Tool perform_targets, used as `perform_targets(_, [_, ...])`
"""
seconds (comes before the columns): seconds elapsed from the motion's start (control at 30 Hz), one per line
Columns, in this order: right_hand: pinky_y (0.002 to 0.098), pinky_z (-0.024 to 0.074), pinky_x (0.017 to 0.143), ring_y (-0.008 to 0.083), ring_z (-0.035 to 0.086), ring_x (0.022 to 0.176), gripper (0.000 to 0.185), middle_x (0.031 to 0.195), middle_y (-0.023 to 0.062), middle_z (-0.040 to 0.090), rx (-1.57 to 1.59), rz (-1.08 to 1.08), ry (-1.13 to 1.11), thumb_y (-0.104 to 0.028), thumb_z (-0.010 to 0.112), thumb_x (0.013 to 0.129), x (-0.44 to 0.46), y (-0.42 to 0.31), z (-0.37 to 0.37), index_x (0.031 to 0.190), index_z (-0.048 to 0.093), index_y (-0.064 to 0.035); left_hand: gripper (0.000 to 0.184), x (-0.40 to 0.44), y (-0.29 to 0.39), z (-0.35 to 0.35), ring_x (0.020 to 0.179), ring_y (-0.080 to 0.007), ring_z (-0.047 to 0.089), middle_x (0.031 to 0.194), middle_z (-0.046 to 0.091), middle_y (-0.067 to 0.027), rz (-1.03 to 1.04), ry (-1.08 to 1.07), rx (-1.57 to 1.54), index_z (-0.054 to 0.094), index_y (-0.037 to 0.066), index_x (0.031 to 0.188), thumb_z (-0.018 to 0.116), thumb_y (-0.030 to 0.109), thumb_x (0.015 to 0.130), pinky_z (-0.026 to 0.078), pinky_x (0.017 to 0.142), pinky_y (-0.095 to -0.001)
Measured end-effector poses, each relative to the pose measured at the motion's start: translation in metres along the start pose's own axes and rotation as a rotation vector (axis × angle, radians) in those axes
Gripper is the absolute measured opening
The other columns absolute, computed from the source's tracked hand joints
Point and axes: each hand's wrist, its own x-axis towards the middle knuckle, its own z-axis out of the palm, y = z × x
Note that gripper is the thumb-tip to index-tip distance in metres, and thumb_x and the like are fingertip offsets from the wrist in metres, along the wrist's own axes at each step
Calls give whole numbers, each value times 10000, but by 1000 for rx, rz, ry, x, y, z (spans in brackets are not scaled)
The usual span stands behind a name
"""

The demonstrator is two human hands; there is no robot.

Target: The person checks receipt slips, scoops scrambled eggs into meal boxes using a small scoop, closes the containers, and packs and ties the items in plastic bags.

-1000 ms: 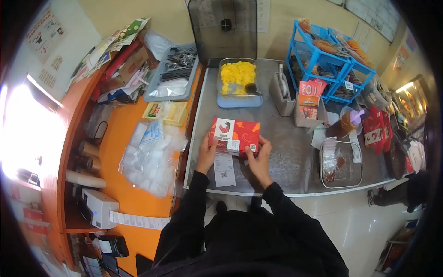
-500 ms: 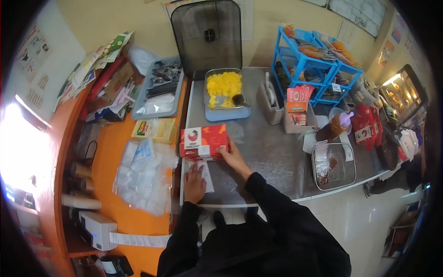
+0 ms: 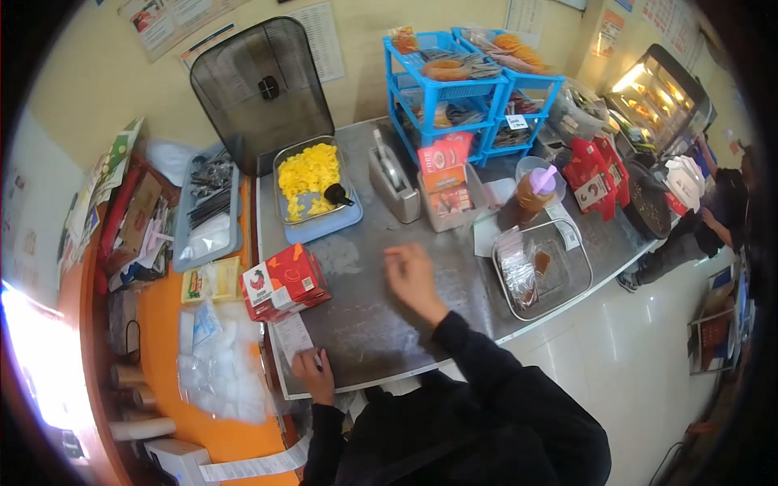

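My right hand point(image 3: 412, 279) is over the metal counter point(image 3: 356, 324), away from the box, its fingers loosely bent and apart with nothing visible in them. A red printed cardboard box point(image 3: 285, 282) sits at the counter's left edge. Its front end overlaps a white paper slip point(image 3: 292, 335). Beside the slip, near the front edge, my left hand point(image 3: 314, 376) has its fingers curled in; a small dark thing shows between them, too small to name. Behind the box a glass dish of yellow food point(image 3: 308, 180) with a black-handled utensil point(image 3: 337, 194) stands on a blue lid point(image 3: 327, 225).
Blue racks point(image 3: 446, 101) hold packets at the back. Before them are a grey dispenser point(image 3: 393, 178), a sachet bin point(image 3: 450, 202), a sauce bottle point(image 3: 527, 198) and a wire basket point(image 3: 545, 271). Plastic bags point(image 3: 224, 364) lie left. Another person point(image 3: 717, 219) stands far right.
My right hand has let go of the red box and moved right. The box is turned at the counter's left edge. My left fingers have curled; the camera view has shifted right.
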Motion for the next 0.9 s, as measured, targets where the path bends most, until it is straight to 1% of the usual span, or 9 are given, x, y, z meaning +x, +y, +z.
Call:
perform_targets(0.07, [478, 466, 876, 352, 601, 987, 183, 957, 166, 658, -332, 59, 55, -199, 642, 833, 14, 10, -61, 894, 710, -41, 110, -10, 18, 14, 866, -321, 591, 885, 632, -118, -5, -13, -106, 652, 47, 946, 669, 98, 850, 433, 786, -452])
perform_targets(0.2, [620, 317, 976, 357, 554, 1054, 270, 1044, 150, 657, -1389, 25, -308, -257, 565, 863, 42, 77, -126, 977, 747, -93, 68, -23, 66, 26, 695, -316, 578, 779, 614, -106, 199, 54, -243, 631, 46, 828, 686, 86, 832, 443, 610, -413])
perform_targets(0.33, [642, 244, 998, 353, 512, 1113, 292, 1096, 143, 645, -1568, -99, -495, -234, 511, 896, 58, 173, -112, 1022, 741, -108, 125, -35, 70, 45, 665, -320, 568, 796, 617, -117, 431, -5, -190, 604, 48, 767, 705, 102, 817, 444, 571, -418])
perform_targets(0.43, [577, 306, 967, 319, 555, 1093, 245, 1072, 138, 658, -1776, -265, -386, -238, 535, 885, 59, 206, -91, 923, 751, -130, 113, -43, 79, 29, 673, -305, 576, 802, 616, -102, 278, -88, -153, 609, 54, 780, 698, 106, 828, 454, 581, -426])
perform_targets(0.5, [477, 388, 849, 252, 617, 1033, 221, 1031, 85, 695, -1722, -90, -670, -227, 543, 894, 63, 226, -82, 922, 754, -167, 86, -46, 80, 19, 681, -298, 585, 804, 615, -96, 254, -53, -237, 619, 59, 805, 690, 97, 835, 457, 581, -422])
perform_targets(0.6, [384, 416, 701, 188, 660, 882, 179, 904, 16, 709, -1685, -292, -740, -209, 572, 884, 51, 205, -90, 922, 744, -180, 66, -60, 72, 8, 723, -295, 601, 800, 625, -86, 100, 25, -215, 628, 59, 805, 682, 82, 834, 468, 628, -411])
perform_targets(0.7, [378, 440, 665, 195, 666, 821, 163, 848, 14, 695, -1570, -529, -844, -204, 586, 863, 37, 173, -91, 930, 725, -149, 73, -60, 53, -6, 912, -300, 615, 945, 649, -96, 38, 97, -137, 653, 56, 905, 671, 90, 844, 463, 794, -412])
perform_targets(0.77, [405, 458, 660, 232, 669, 809, 175, 830, 44, 684, -1405, -724, -810, -213, 591, 851, 14, 127, -80, 954, 703, -127, 206, -51, 44, -20, 1102, -311, 554, 1153, 609, -118, -15, 125, -26, 632, 54, 1064, 644, 134, 875, 400, 916, -437])
perform_targets(0.9, [401, 490, 549, 241, 669, 649, 189, 753, 97, 654, -474, -644, -566, -178, 639, 810, -22, -45, -40, 969, 564, -108, 475, -27, 20, -37, 1385, -312, 361, 1492, 404, -146, -61, 21, 180, 490, 53, 1364, 577, 239, 936, 277, 1060, -477])
